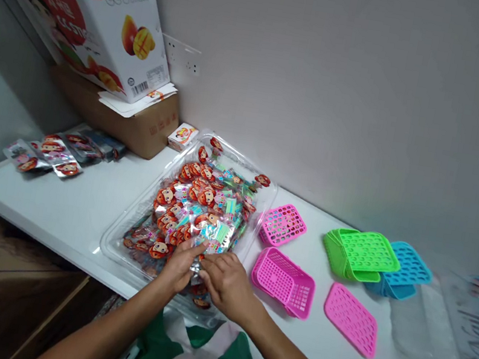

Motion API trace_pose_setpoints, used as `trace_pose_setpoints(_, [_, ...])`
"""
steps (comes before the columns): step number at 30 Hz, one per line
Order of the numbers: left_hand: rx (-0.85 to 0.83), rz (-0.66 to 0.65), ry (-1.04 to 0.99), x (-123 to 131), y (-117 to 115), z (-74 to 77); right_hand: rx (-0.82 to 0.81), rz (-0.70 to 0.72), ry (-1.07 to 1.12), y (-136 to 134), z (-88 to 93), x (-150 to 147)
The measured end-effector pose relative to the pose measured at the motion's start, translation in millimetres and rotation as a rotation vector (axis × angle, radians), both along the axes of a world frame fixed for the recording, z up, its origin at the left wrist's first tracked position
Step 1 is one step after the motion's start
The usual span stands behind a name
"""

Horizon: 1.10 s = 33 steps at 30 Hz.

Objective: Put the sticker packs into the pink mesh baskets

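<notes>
A clear plastic tray (121, 227) on the white table holds a heap of small shiny packets (199, 203) printed with a red-haired cartoon face. Both my hands are at the tray's near edge. My left hand (181, 265) has its fingers curled around packets at the front of the heap. My right hand (226, 281) is beside it, fingers bent and pressed onto the same packets. The two hands touch each other.
To the right lie an open pink basket (284, 282), a second pink basket (282, 223), a pink lid (351, 318), green baskets (360, 255) and blue ones (408, 269). More packets (55, 152) lie at left. Cardboard boxes (116, 116) stand at the back left. Clear bags (447, 337) lie at far right.
</notes>
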State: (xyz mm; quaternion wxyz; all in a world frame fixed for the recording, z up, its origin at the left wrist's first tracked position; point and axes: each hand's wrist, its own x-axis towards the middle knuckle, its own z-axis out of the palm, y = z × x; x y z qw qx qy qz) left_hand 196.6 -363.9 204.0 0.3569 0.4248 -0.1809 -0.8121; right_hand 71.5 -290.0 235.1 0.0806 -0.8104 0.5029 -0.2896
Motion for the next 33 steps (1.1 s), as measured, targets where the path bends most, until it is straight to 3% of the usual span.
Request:
trace_pose_setpoints(2, [0.007,0.033,-0.010,4.2,0.4,-1.5,-0.019,-0.102,-0.092,-18.5,-5.4,-18.9])
trace_pose_setpoints(5, [0.021,0.029,-0.005,10.6,0.8,-1.0,-0.074,-0.500,-0.069,-63.1,-20.7,-62.5])
trace_pose_setpoints(7, [0.015,0.024,0.009,13.8,0.6,1.6,-0.016,-0.622,-0.058,-91.3,-29.8,-89.6])
trace_pose_setpoints(10, [-0.007,0.028,0.040,16.7,-1.7,6.3,-0.014,-0.635,-0.260,-108.4,-27.6,-113.6])
trace_pose_setpoints(13, [-0.050,0.014,0.062,17.6,-6.2,9.2,-0.075,-0.607,-0.604,-94.8,-7.2,-120.5])
trace_pose_setpoints(15, [-0.086,0.005,0.062,16.4,-9.2,10.2,-0.092,-0.569,-0.694,-83.0,4.9,-121.7])
trace_pose_setpoints(18, [-0.117,-0.004,0.025,11.6,-10.9,11.2,-0.078,-0.538,-0.400,-80.9,2.4,-121.8])
trace_pose_setpoints(21, [-0.113,-0.027,0.019,6.6,-8.3,12.5,0.034,-0.548,0.004,-96.3,-20.9,-120.7])
trace_pose_setpoints(23, [-0.118,-0.036,0.042,5.9,-5.6,13.6,0.075,-0.583,0.070,-107.3,-36.3,-121.3])
trace_pose_setpoints(25, [-0.118,-0.035,0.063,7.6,-3.8,15.1,0.055,-0.596,-0.071,-113.8,-44.9,-124.7])
trace_pose_setpoints(27, [-0.108,-0.020,0.066,10.7,-3.3,16.4,0.033,-0.557,-0.349,-114.7,-45.3,-130.5])
trace_pose_setpoints(30, [-0.095,0.007,0.035,13.7,-3.9,16.2,0.077,-0.465,-0.689,-106.1,-33.7,-134.5])
trace_pose_setpoints(33, [-0.083,0.011,0.005,11.6,-3.2,12.9,0.055,-0.460,-0.734,-83.4,-14.4,-116.7])
